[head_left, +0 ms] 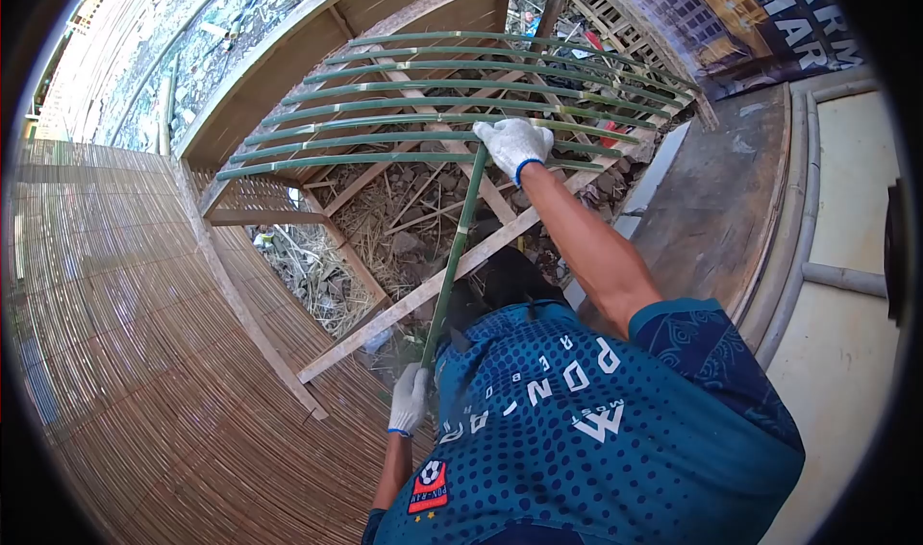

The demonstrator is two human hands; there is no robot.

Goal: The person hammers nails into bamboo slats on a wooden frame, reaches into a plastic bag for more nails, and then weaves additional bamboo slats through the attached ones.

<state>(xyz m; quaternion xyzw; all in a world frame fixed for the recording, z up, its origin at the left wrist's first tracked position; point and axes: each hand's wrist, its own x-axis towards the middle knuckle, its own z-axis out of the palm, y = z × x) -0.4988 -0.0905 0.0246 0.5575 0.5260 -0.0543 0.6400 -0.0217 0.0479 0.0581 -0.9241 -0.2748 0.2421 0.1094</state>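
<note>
A long green bamboo strip (461,238) slants across the wooden frame, between my two hands. My left hand (409,401), in a white knit glove, is closed around its lower end beside my hip. At the upper end is my right hand (516,147), gloved in white with a blue cuff. Its fingers are closed on the strip, close to the nearer slats of the rack. Several green bamboo slats (413,108) lie side by side across the frame, with gaps between them. A pale wooden beam (404,307) passes under the held strip.
Stones and dry straw (409,213) show below the frame. A woven bamboo mat (125,305) spreads on the left, with a wooden pole (240,285) along it. On the right are a brown board (716,194) and bamboo poles (806,199). A printed banner (760,26) hangs at upper right.
</note>
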